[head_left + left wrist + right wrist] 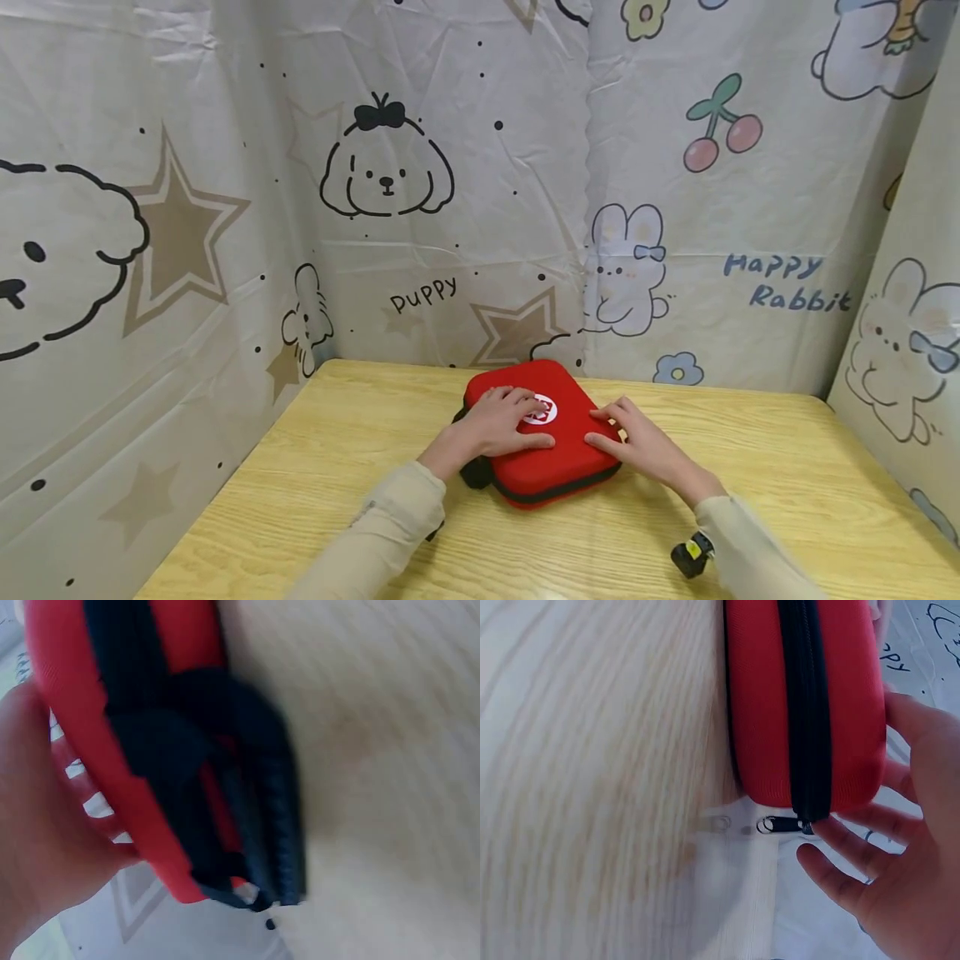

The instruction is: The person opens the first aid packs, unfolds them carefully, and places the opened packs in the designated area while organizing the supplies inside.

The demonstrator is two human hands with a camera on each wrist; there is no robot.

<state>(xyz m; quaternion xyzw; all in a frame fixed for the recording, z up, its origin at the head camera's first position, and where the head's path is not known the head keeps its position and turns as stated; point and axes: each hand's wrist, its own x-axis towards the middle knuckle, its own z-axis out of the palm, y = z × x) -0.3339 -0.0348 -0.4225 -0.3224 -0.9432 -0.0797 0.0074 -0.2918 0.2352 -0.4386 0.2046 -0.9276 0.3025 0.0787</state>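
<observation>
A red hard-shell zip case [573, 454] lies flat on the table, a round white emblem [552, 408] with a red mark on its lid. My left hand [498, 425] rests across the lid, fingers spread and partly over the emblem. At the case's right end, my right hand [637, 442] touches the edge with loosely bent fingers. In the right wrist view, a black zipper [808, 712] runs around the side, and its metal pull [784, 824] sticks out near the fingertips. A black strap handle [161, 742] shows on the left side in the left wrist view.
The case sits toward the back of a light wooden table [360, 433]. Printed cloth [465, 250] with cartoon animals hangs behind the table and at both sides. A small black device [692, 555] is on the right wrist.
</observation>
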